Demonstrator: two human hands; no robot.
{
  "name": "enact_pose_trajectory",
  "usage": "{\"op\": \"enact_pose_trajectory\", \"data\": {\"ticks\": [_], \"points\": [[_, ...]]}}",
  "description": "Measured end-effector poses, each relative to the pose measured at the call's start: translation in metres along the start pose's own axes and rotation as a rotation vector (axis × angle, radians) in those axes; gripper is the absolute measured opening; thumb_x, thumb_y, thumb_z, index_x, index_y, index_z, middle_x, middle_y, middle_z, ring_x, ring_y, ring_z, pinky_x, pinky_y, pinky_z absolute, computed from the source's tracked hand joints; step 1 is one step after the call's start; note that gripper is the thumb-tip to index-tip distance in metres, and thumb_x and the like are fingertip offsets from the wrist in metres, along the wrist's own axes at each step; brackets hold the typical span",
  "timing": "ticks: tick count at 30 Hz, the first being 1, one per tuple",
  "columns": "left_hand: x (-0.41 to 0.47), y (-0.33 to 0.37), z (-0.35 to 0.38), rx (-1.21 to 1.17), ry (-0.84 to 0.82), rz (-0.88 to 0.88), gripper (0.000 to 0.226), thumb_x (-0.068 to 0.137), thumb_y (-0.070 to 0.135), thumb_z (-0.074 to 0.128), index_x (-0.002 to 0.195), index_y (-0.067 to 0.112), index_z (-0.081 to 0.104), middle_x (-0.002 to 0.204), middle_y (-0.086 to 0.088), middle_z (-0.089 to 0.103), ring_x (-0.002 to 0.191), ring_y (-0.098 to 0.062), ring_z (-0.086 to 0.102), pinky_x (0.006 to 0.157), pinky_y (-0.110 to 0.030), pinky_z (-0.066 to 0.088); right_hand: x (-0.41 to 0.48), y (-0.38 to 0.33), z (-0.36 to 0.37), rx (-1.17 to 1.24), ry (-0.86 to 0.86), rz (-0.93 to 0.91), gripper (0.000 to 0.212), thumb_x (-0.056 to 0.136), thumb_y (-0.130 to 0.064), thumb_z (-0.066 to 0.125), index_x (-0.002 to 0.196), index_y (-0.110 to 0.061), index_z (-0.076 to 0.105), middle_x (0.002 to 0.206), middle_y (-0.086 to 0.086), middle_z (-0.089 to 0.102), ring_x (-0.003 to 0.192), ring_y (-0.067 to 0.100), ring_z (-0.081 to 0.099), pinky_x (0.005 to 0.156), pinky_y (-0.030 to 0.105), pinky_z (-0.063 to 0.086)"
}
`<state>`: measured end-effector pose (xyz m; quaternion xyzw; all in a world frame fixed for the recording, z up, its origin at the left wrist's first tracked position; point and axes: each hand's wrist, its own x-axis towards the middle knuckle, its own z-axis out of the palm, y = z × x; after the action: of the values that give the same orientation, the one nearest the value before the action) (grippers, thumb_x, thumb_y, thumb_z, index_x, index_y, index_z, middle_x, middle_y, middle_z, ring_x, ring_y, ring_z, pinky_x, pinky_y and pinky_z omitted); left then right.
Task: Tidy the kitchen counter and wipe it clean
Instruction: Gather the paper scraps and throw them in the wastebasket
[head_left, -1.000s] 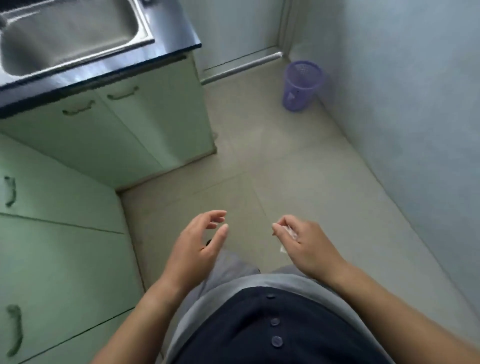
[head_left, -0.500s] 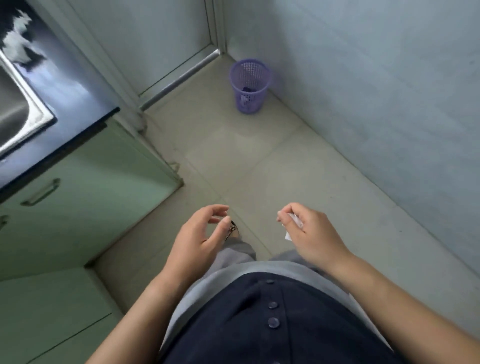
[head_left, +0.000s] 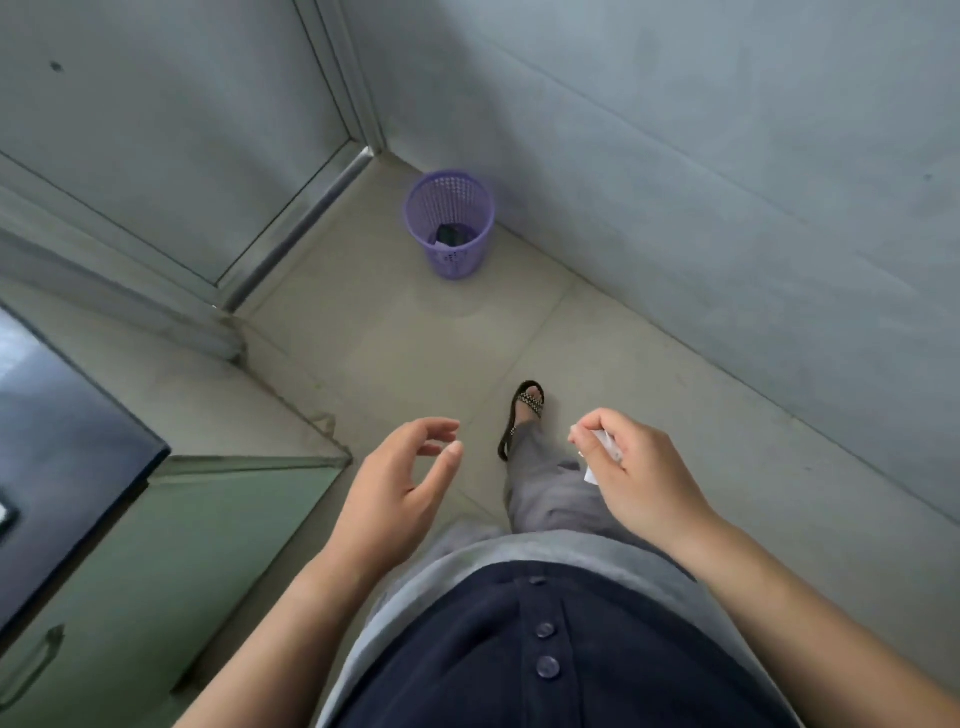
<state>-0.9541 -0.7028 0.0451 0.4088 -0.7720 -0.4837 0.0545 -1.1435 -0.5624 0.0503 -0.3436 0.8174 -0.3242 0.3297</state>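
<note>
- Since half a second ago the view has swung off the sink, which is gone from frame; only a corner of the dark counter (head_left: 67, 467) shows at left, above the green cabinet (head_left: 197, 545).
- Purple mesh bin (head_left: 460, 260) now sits closer to the middle of the view, upright on the tiled floor (head_left: 395, 343) in the corner, just beside the grey wall (head_left: 701, 182) and near the door track (head_left: 296, 223). Its mouth faces up, and something dark with a bit of white lies at the bottom.
- One foot in a black sandal (head_left: 525, 410) has stepped out ahead, toe pointing toward the bin; before, only its tip showed.
- Right hand (head_left: 644, 483) as before: fingers curled, thumb and forefinger pinching a white paper scrap (head_left: 607, 444).
- Scrap is held low in front of the body, over the grey trouser leg (head_left: 545, 493), well apart from the bin.
- Scrap is mostly hidden by the fingers. The visible strip runs along the forefinger, slanting down to the right, and a small corner pokes out below the hand. Cannot tell its full long axis.
- Left hand (head_left: 395, 488) holds nothing, fingers loosely curved, thumb apart from them, palm turned toward the right hand; pose unchanged.
</note>
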Motion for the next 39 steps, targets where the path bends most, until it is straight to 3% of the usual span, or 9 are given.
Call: {"op": "enact_pose_trajectory", "data": {"ticks": [7, 12, 17, 21, 27, 31, 33, 36, 39], "points": [[0.150, 0.042, -0.034, 0.005, 0.031, -0.069, 0.019, 0.090, 0.038, 0.050, 0.106, 0.033, 0.059, 0.101, 0.017, 0.064, 0.093, 0.007, 0.058, 0.086, -0.029, 0.049, 0.166, -0.039, -0.044, -0.013, -0.022, -0.077, 0.017, 0.093, -0.030, 0.048, 0.083, -0.018, 0.057, 0.067, -0.004, 0.062, 0.064, 0.000, 0.058, 0.058, 0.015, 0.039], [0.234, 0.068, -0.065, 0.041, 0.079, -0.081, 0.023, 0.090, 0.036, 0.051, 0.110, 0.026, 0.060, 0.102, 0.014, 0.063, 0.094, 0.005, 0.058, 0.086, -0.027, 0.048, 0.269, -0.072, -0.064, 0.008, -0.050, -0.151, 0.014, 0.093, -0.025, 0.051, 0.084, -0.016, 0.056, 0.067, -0.009, 0.059, 0.062, -0.004, 0.056, 0.057, 0.009, 0.036], [0.298, 0.062, -0.090, 0.053, 0.044, -0.126, 0.018, 0.090, 0.036, 0.052, 0.107, 0.034, 0.058, 0.099, 0.023, 0.062, 0.094, 0.011, 0.054, 0.080, -0.018, 0.046, 0.338, -0.082, -0.058, 0.001, -0.098, -0.130, 0.014, 0.092, -0.024, 0.052, 0.083, -0.015, 0.057, 0.067, -0.012, 0.058, 0.061, -0.008, 0.055, 0.056, 0.007, 0.036], [0.371, 0.040, -0.113, -0.015, 0.014, -0.121, 0.013, 0.091, 0.032, 0.054, 0.102, 0.033, 0.060, 0.096, 0.020, 0.063, 0.088, 0.006, 0.058, 0.080, -0.027, 0.050, 0.398, -0.086, -0.041, -0.005, -0.100, -0.075, 0.014, 0.093, -0.029, 0.049, 0.082, -0.023, 0.055, 0.071, -0.010, 0.059, 0.063, -0.002, 0.058, 0.059, 0.010, 0.037], [0.513, -0.012, -0.130, 0.094, -0.066, -0.083, 0.009, 0.090, 0.032, 0.055, 0.098, 0.032, 0.058, 0.086, 0.019, 0.062, 0.081, 0.001, 0.059, 0.076, -0.025, 0.049, 0.518, -0.075, 0.001, -0.067, -0.111, -0.055, 0.013, 0.093, -0.035, 0.045, 0.084, -0.028, 0.052, 0.076, -0.009, 0.061, 0.065, 0.007, 0.061, 0.060, 0.029, 0.040], [0.606, -0.071, -0.112, 0.198, -0.056, -0.156, 0.012, 0.090, 0.034, 0.052, 0.099, 0.027, 0.059, 0.087, 0.014, 0.061, 0.077, -0.002, 0.057, 0.069, -0.021, 0.044, 0.604, -0.039, 0.038, -0.080, -0.133, -0.066, 0.014, 0.095, -0.035, 0.043, 0.091, -0.026, 0.052, 0.086, -0.010, 0.060, 0.074, 0.015, 0.059, 0.058, 0.027, 0.037], [0.648, -0.112, -0.094, 0.219, -0.003, -0.210, 0.015, 0.090, 0.032, 0.052, 0.099, 0.024, 0.061, 0.086, 0.010, 0.061, 0.075, -0.006, 0.057, 0.066, -0.023, 0.042, 0.648, -0.010, 0.063, -0.110, -0.140, -0.089, 0.016, 0.095, -0.032, 0.043, 0.095, -0.021, 0.054, 0.093, -0.005, 0.062, 0.079, 0.016, 0.056, 0.060, 0.028, 0.037], [0.698, -0.180, -0.058, 0.091, 0.182, -0.323, 0.007, 0.090, 0.031, 0.053, 0.090, 0.031, 0.059, 0.077, 0.017, 0.058, 0.072, 0.000, 0.055, 0.056, -0.012, 0.037, 0.707, 0.042, 0.110, -0.144, -0.132, -0.106, 0.018, 0.095, -0.030, 0.044, 0.098, -0.016, 0.055, 0.099, 0.000, 0.064, 0.085, 0.019, 0.057, 0.065, 0.032, 0.042], [0.743, -0.257, -0.014, -0.016, 0.315, -0.406, 0.008, 0.088, 0.029, 0.054, 0.093, 0.027, 0.060, 0.084, 0.011, 0.061, 0.080, -0.013, 0.059, 0.059, -0.012, 0.037, 0.761, 0.099, 0.164, -0.178, -0.124, -0.152, 0.019, 0.094, -0.030, 0.046, 0.100, -0.014, 0.056, 0.100, 0.002, 0.066, 0.086, 0.020, 0.059, 0.063, 0.028, 0.037]]}}
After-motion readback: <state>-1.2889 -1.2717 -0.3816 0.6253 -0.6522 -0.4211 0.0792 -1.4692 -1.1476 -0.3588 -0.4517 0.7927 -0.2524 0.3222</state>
